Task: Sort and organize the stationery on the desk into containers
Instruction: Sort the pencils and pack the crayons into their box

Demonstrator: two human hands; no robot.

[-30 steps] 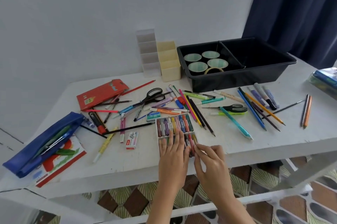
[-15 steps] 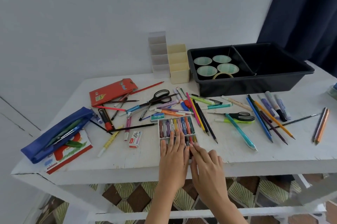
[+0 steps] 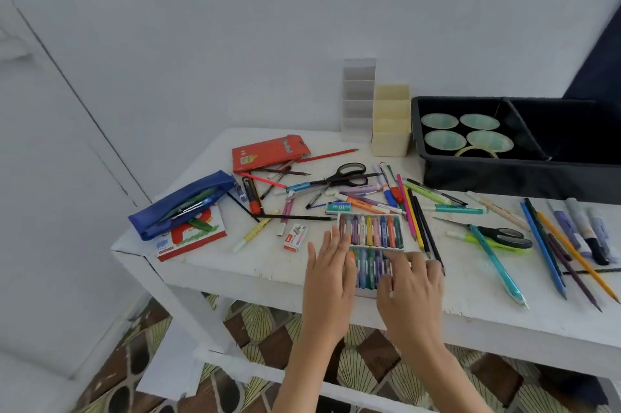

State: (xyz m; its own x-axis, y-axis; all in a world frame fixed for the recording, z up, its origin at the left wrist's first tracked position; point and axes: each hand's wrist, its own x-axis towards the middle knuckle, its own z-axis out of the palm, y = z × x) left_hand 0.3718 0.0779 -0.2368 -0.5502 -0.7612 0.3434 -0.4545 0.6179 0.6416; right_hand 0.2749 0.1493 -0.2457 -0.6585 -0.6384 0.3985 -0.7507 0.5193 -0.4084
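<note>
At the near edge of the white desk (image 3: 470, 293) lies an open crayon box (image 3: 371, 233) with two rows of coloured crayons, and both hands are on it. The left hand (image 3: 331, 273) lies along the box's left side with its fingers straight and close together, its grip open and holding nothing. The right hand (image 3: 411, 281) is spread over the near row of crayons, fingers slightly bent and apart, its grip also open. Just left of the box sits a small staples box (image 3: 295, 238), and pencils, pens and markers lie scattered around and beyond it. Black scissors (image 3: 346, 174) lie among the pens farther back, and a second pair, the green-handled scissors (image 3: 500, 236), lie to the right. At the far right stands a black bin (image 3: 504, 179) with tape rolls (image 3: 440, 139) in its left compartment. Just left of it stand a cream organizer (image 3: 391, 130) and a clear organizer (image 3: 358, 100). On the left side lie a red pencil box (image 3: 268, 152) and an open blue pencil case (image 3: 181, 204).
</note>
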